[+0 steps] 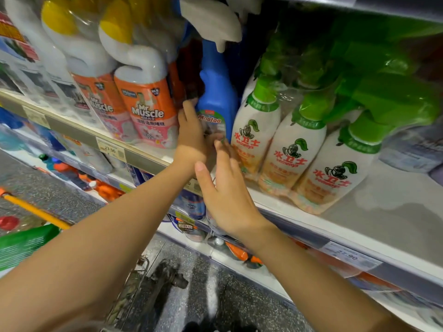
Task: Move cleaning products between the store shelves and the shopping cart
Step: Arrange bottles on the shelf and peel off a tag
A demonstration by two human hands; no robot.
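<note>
Head view looks up along a grey metal store shelf [395,212], where a blue plastic spray bottle [217,89] with a white trigger head stands at the front edge, its round green-rimmed label reading "Mootaa". The left hand [191,133] grips this bottle low on its left side, one finger running up the edge and the thumb seemingly across the lower label, though that part is blurred. The right hand [227,195] is spread with straight fingers, its tips reaching the bottle's base just below the label and holding nothing. Left of the blue bottle stand white bent-neck bottles with yellow caps [146,101], shrink-wrapped in clear film, their orange labels printed "Mr Muscle" over Chinese characters. To its right stands a row of white bottles with green trigger sprayers [294,149], each marked with a helmeted knight, red characters "水卫士" and "seaways". Shelf-edge price tags read "23.90" [110,149] and "27.90" [348,256]. Below, a wire shopping cart [134,279] holds a green packet [24,243].
</note>
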